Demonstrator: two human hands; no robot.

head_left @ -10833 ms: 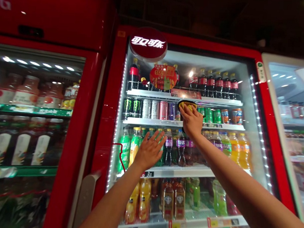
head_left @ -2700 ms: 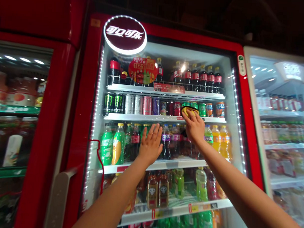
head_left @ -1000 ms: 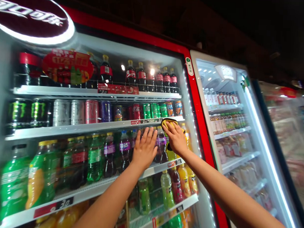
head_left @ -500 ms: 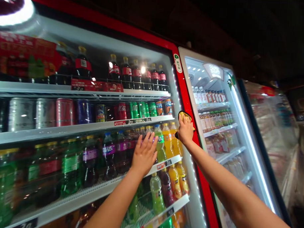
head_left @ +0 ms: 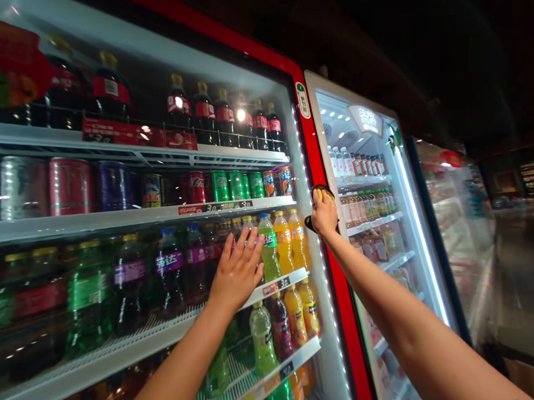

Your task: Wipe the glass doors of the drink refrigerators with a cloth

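My left hand (head_left: 237,272) lies with fingers spread against the glass door of the red-framed drinks fridge (head_left: 313,144), in front of the bottle shelf. My right hand (head_left: 325,213) is closed around a yellow and black cloth (head_left: 320,192) at the fridge's red right frame. Dark edges of the cloth stick out beside the fingers. Behind the glass, cola bottles (head_left: 205,111) stand on the upper shelf, cans (head_left: 220,186) sit below them, and orange drink bottles (head_left: 283,242) are just right of my left hand.
A white-framed fridge (head_left: 310,88) with lit shelves of bottles stands to the right. Beyond it is another chilled display (head_left: 442,200), blurred. Price tags (head_left: 286,370) line the shelf edges. The far right shows a dim shop floor (head_left: 516,284).
The view has shifted a little to the right, so the fridge and its bottles appear further left. My right hand with the cloth remains at the red frame; my left hand is still spread on the glass.
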